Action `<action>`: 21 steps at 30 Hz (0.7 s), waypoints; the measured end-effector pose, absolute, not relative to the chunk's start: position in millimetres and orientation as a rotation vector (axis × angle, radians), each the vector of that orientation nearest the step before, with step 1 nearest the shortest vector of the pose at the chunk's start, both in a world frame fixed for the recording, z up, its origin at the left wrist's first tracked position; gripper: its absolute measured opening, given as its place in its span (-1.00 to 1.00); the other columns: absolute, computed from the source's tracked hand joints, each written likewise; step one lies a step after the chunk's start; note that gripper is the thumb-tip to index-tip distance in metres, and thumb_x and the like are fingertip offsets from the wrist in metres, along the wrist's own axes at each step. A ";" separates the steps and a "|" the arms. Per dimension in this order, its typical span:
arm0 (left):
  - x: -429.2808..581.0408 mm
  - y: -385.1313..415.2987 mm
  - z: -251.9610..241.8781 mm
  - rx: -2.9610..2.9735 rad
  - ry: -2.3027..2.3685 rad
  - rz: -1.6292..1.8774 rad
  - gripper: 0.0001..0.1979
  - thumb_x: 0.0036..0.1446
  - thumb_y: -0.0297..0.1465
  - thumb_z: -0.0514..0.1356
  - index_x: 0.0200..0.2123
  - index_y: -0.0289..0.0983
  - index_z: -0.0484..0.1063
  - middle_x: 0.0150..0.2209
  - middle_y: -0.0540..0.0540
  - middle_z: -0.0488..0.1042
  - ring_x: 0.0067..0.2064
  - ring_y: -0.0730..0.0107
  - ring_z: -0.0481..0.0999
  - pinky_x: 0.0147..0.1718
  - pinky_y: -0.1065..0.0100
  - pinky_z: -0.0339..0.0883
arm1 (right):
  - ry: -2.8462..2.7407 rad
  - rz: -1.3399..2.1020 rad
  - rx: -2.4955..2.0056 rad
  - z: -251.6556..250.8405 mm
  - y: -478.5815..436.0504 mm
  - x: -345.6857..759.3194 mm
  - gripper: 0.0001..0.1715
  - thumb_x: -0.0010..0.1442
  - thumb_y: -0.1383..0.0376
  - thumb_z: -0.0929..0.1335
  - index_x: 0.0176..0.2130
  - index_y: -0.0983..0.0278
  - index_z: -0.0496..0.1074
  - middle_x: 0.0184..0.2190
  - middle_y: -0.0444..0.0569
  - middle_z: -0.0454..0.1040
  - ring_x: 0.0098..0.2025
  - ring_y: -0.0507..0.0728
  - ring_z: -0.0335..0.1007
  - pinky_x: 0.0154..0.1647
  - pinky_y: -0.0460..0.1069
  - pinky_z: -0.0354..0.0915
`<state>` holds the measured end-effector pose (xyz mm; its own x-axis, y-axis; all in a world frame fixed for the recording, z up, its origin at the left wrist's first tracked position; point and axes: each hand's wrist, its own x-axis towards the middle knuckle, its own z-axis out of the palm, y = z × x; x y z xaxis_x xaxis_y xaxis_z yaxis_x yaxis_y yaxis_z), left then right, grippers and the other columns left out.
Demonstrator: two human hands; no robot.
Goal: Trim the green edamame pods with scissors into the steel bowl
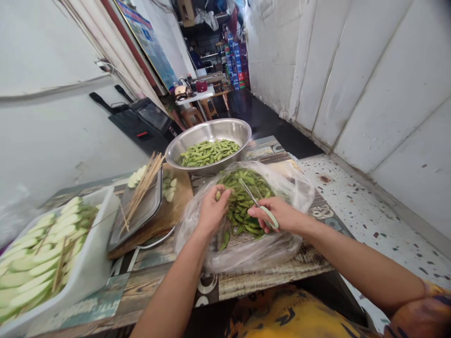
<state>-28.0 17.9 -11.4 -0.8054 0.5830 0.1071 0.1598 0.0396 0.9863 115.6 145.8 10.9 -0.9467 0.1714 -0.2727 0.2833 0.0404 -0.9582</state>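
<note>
My right hand (269, 214) holds a pair of scissors (269, 217) with pale green handles, its metal blades pointing up and left over the pods. At the left side of the same heap, my left hand (213, 209) is closed with its fingertips pinched, and a bit of a green edamame pod (218, 194) shows between them. Beneath both hands lies a pile of edamame pods (243, 213) in an opened clear plastic bag (246, 260). Just behind the bag, a wide steel bowl (243, 134) contains more green pods (209, 152).
On the left, a white tub (105, 211) holds skewered pale green slices (45, 253). Thin wooden sticks (144, 188) lie across a metal tray (155, 199), partly over a wooden board (183, 188). A black machine (141, 122) stands against the left wall.
</note>
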 end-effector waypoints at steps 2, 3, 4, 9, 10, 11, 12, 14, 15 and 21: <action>-25.3 18.1 -8.3 0.676 1.804 1.847 -0.74 -0.02 -0.22 0.24 -0.36 -0.27 0.29 -0.57 0.13 0.31 -0.71 0.69 0.02 -0.72 0.52 -0.08 | 2.188 -2.048 0.480 10.0 145.8 115.6 -0.51 -0.01 -0.06 0.38 -0.47 0.32 0.30 -0.67 -0.19 0.31 -0.70 -0.06 0.23 -0.81 -0.19 0.01; -24.4 18.0 -7.6 0.662 1.761 1.845 -0.72 -0.04 -0.23 0.26 -0.38 -0.27 0.27 -0.55 0.12 0.32 -0.71 0.71 0.02 -0.73 0.53 -0.09 | 2.188 -2.040 0.483 9.8 145.9 115.7 -0.51 -0.01 -0.07 0.38 -0.45 0.32 0.31 -0.67 -0.19 0.31 -0.69 -0.06 0.23 -0.81 -0.19 0.01; -23.8 17.7 -7.4 0.657 1.749 1.843 -0.71 -0.06 -0.24 0.28 -0.38 -0.27 0.26 -0.54 0.11 0.33 -0.71 0.72 0.04 -0.73 0.54 -0.10 | 2.189 -2.032 0.486 9.9 145.9 115.9 -0.50 -0.01 -0.07 0.38 -0.44 0.32 0.32 -0.67 -0.19 0.30 -0.69 -0.06 0.22 -0.82 -0.20 0.01; -23.2 16.3 -9.3 0.656 1.763 1.814 -0.67 -0.11 -0.25 0.32 -0.32 -0.31 0.35 -0.53 0.09 0.34 -0.69 0.74 0.11 -0.73 0.56 -0.08 | 2.235 -1.938 0.475 14.9 145.4 117.9 -0.49 -0.02 -0.07 0.38 -0.49 0.33 0.30 -0.67 -0.18 0.29 -0.69 -0.07 0.19 -0.81 -0.20 0.02; -23.1 16.1 -9.4 0.650 1.766 1.809 -0.67 -0.11 -0.25 0.32 -0.32 -0.32 0.36 -0.54 0.09 0.34 -0.70 0.74 0.11 -0.73 0.56 -0.08 | 2.249 -1.916 0.470 15.9 145.2 118.3 -0.49 -0.02 -0.07 0.38 -0.49 0.32 0.30 -0.67 -0.18 0.29 -0.69 -0.06 0.19 -0.81 -0.20 0.02; -22.9 15.8 -9.2 0.644 1.770 1.800 -0.67 -0.12 -0.25 0.32 -0.34 -0.32 0.37 -0.56 0.10 0.33 -0.70 0.74 0.10 -0.73 0.56 -0.08 | 2.258 -1.900 0.470 16.6 145.1 118.5 -0.50 -0.02 -0.07 0.38 -0.49 0.32 0.30 -0.67 -0.18 0.29 -0.68 -0.06 0.18 -0.80 -0.20 0.03; -22.6 15.5 -9.0 0.642 1.776 1.783 -0.67 -0.13 -0.25 0.33 -0.35 -0.32 0.37 -0.58 0.11 0.30 -0.70 0.73 0.09 -0.73 0.56 -0.08 | 2.262 -1.891 0.471 16.9 145.1 118.7 -0.50 -0.02 -0.07 0.38 -0.48 0.32 0.31 -0.67 -0.17 0.29 -0.68 -0.06 0.19 -0.80 -0.20 0.03; -21.7 14.7 -8.3 0.644 1.781 1.738 -0.67 -0.14 -0.24 0.33 -0.35 -0.32 0.38 -0.62 0.13 0.27 -0.71 0.72 0.08 -0.74 0.57 -0.09 | 2.266 -1.889 0.471 16.4 145.3 118.5 -0.50 -0.02 -0.08 0.38 -0.46 0.32 0.32 -0.66 -0.17 0.30 -0.67 -0.05 0.19 -0.80 -0.19 0.03; -21.1 14.2 -7.9 0.645 1.783 1.716 -0.66 -0.14 -0.23 0.34 -0.35 -0.32 0.39 -0.63 0.13 0.26 -0.71 0.72 0.08 -0.74 0.57 -0.09 | 2.272 -1.883 0.468 15.8 145.5 118.3 -0.49 -0.02 -0.08 0.38 -0.45 0.32 0.33 -0.66 -0.16 0.30 -0.67 -0.04 0.20 -0.80 -0.19 0.03; -17.1 12.9 -3.8 0.631 1.766 1.654 -0.63 -0.14 -0.21 0.33 -0.33 -0.34 0.41 -0.57 0.06 0.36 -0.69 0.72 0.08 -0.74 0.57 -0.07 | 2.349 -1.863 0.434 12.0 146.3 116.8 -0.49 -0.01 -0.05 0.39 -0.55 0.33 0.28 -0.70 -0.17 0.29 -0.69 -0.05 0.20 -0.72 -0.18 0.08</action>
<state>-17.1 12.9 -3.8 -0.6866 0.7168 -0.1216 -0.0744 0.0972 0.9925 116.8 146.3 12.0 -0.9529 0.1526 -0.2621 0.2900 0.2052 -0.9348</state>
